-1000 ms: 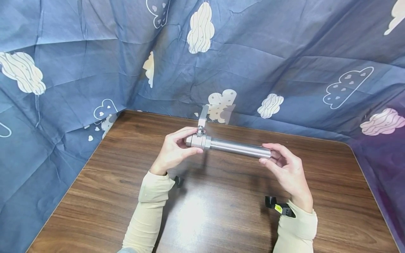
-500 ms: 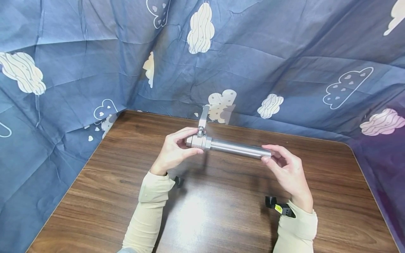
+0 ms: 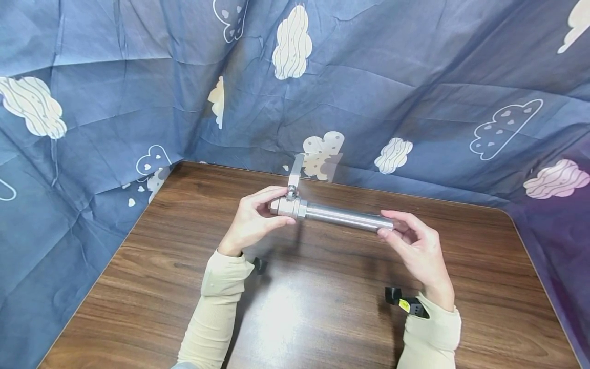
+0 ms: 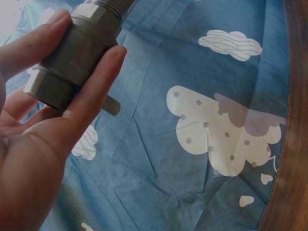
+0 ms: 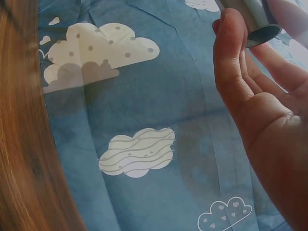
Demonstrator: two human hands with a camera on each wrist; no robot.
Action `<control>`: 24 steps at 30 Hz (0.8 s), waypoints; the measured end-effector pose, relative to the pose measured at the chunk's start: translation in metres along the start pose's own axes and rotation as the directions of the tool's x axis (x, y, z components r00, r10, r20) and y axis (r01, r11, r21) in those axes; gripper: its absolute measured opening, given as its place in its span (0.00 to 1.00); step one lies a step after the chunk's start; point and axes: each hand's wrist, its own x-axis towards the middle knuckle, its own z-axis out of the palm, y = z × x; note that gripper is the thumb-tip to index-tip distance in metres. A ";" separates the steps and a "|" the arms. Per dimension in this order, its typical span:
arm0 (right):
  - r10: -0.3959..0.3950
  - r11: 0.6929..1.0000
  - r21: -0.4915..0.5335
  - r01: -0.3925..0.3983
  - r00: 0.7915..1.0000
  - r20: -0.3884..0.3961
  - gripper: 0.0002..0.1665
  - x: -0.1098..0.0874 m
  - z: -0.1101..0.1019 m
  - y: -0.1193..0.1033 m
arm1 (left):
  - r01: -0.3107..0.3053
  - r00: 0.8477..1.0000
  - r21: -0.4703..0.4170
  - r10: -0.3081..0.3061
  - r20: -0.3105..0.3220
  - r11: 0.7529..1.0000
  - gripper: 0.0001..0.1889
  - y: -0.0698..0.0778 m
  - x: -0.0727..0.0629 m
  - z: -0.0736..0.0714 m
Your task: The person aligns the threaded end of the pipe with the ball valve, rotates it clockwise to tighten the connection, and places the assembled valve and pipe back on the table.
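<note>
Not-much-changing kind of moment, tbh: over the last second the metal valve [image 3: 287, 207] and the steel pipe [image 3: 348, 217] basically stay put, and only the right hand [image 3: 421, 251] shifts its fingertips a tiny bit at the pipe's far end. So the two parts are still lined up end to end, and I'd call it small grip adjusting more than real progress. The left wrist view shows a bit of thread [image 4: 114, 6] by the valve's end, but I can't tell how far it's screwed in.

Pose-wise, both forearms come in from the bottom edge and the pipe slopes slightly down toward the right. The left hand [image 3: 246, 221] grips the valve body, thumb on the near side and fingers on the far side, with the lever [image 3: 296, 171] pointing off toward the curtain [image 3: 138, 102]. The right hand pinches the pipe the same way, its open end between thumb and fingers. Looks like the whole thing is held up over the wooden table [image 3: 138, 287].
</note>
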 end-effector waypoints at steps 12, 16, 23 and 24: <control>-0.056 0.995 0.089 0.053 0.998 0.032 0.32 0.001 0.002 0.002 | 0.004 1.000 0.004 -0.004 -0.007 1.000 0.31 0.000 0.000 -0.001; -0.035 0.997 0.063 0.033 0.999 0.028 0.32 0.000 0.002 0.001 | 0.001 1.000 0.004 -0.001 -0.006 1.000 0.30 -0.001 0.000 -0.001; -0.073 0.992 0.102 0.070 0.997 0.027 0.30 0.000 0.002 0.001 | -0.008 1.000 0.002 0.008 -0.006 1.000 0.30 0.000 0.000 -0.001; -0.076 0.992 0.103 0.073 0.997 0.026 0.30 0.000 0.003 0.001 | -0.007 1.000 0.002 0.007 -0.006 1.000 0.30 0.000 0.000 -0.001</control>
